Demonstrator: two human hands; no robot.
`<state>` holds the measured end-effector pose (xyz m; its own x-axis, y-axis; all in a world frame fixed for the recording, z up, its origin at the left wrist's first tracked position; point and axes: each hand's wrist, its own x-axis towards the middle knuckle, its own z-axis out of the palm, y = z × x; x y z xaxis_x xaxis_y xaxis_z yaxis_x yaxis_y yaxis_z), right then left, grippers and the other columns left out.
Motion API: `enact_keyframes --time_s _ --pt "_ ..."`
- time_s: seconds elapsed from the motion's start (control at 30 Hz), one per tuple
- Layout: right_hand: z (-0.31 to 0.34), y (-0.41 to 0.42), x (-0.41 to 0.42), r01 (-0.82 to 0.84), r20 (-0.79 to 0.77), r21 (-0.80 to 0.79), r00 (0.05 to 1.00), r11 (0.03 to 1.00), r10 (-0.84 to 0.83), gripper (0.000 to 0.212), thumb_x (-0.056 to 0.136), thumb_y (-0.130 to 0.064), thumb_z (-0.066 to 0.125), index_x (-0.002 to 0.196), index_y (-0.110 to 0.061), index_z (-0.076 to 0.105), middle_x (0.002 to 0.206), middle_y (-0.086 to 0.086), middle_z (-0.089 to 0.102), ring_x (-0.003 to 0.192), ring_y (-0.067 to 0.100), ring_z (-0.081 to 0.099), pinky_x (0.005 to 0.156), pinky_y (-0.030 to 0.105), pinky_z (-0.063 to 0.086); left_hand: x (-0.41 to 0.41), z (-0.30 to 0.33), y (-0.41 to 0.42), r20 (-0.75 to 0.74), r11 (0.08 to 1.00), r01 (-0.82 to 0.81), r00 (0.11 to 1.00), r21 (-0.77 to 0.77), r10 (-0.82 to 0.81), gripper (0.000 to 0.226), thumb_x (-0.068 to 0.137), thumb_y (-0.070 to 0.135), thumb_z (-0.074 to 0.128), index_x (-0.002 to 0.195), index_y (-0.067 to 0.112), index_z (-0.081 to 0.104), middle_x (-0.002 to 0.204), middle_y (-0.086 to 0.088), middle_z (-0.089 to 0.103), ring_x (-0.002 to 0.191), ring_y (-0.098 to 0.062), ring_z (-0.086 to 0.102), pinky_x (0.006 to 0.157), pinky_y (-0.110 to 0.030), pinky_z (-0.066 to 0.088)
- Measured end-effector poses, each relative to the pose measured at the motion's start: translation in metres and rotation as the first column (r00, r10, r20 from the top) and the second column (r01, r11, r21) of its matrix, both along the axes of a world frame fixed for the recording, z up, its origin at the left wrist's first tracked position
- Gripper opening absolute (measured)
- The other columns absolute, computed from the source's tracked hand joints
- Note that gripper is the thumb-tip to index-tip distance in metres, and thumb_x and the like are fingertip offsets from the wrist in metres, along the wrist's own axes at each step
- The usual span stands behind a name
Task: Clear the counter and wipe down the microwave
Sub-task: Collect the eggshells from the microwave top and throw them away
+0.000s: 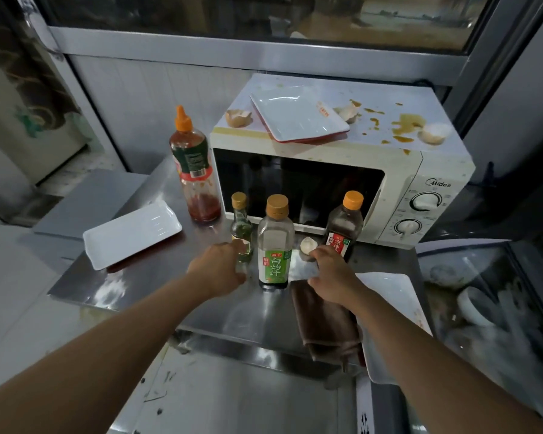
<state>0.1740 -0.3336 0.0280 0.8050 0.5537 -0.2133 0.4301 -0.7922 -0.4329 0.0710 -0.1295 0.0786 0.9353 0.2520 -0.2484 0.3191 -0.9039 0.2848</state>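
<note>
Head view: four bottles; left hand (215, 269) grasps the small bottle (241, 233), right hand (333, 274) the dark bottle (344, 227); three plates, four eggshells.

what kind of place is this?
Probably a commercial or canteen kitchen: a stainless steel counter, a stained Midea microwave with eggshells on top, sauce bottles, and a bin of dirty dishes to the right.

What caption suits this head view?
Both hands reach bottles before a stained microwave.
</note>
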Motion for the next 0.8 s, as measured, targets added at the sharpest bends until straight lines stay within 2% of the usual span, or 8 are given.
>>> enact_keyframes --time_s 0.33,0.53,0.7,0.8 --pt "-0.010 0.005 0.004 0.022 0.026 -0.010 0.999 1.000 -0.022 0.058 0.085 -0.016 0.063 0.138 -0.014 0.038 0.142 0.006 0.034 0.132 0.025 0.035 0.106 0.036 0.036 0.006 -0.014 0.002 0.018 0.998 -0.019 1.000 -0.054 0.020 0.055 0.081 0.031 0.069 0.128 0.018 0.045 0.127 -0.008 0.057 0.114 -0.027 0.055 0.094 -0.040 0.048" --pt "-0.016 0.003 0.017 -0.025 0.014 0.020 1.000 0.999 0.025 0.057 0.086 -0.016 0.062 0.137 -0.014 0.037 0.141 0.008 0.033 0.129 0.025 0.038 0.103 0.035 0.038 0.020 -0.012 -0.015 0.149 0.938 -0.162 0.965 -0.305 0.215 0.071 0.071 0.030 0.080 0.129 0.019 0.043 0.124 -0.004 0.058 0.112 -0.023 0.056 0.095 -0.039 0.048" --pt "-0.020 0.001 0.030 -0.092 0.018 0.045 0.996 0.995 0.091 0.060 0.087 -0.021 0.064 0.139 -0.013 0.034 0.142 0.009 0.033 0.130 0.026 0.038 0.105 0.034 0.036 0.034 -0.015 -0.029 0.211 0.903 -0.195 0.933 -0.382 0.290 0.074 0.068 0.023 0.082 0.130 0.021 0.042 0.121 0.001 0.058 0.111 -0.019 0.055 0.094 -0.033 0.046" --pt "-0.022 0.000 0.035 -0.114 0.007 0.059 0.994 0.992 0.114 0.061 0.086 -0.022 0.064 0.138 -0.013 0.034 0.142 0.010 0.033 0.131 0.026 0.036 0.103 0.032 0.033 0.041 -0.017 -0.031 0.235 0.888 -0.211 0.916 -0.408 0.325 0.066 0.067 0.024 0.082 0.123 0.022 0.047 0.111 0.005 0.058 0.105 -0.018 0.056 0.089 -0.030 0.046"
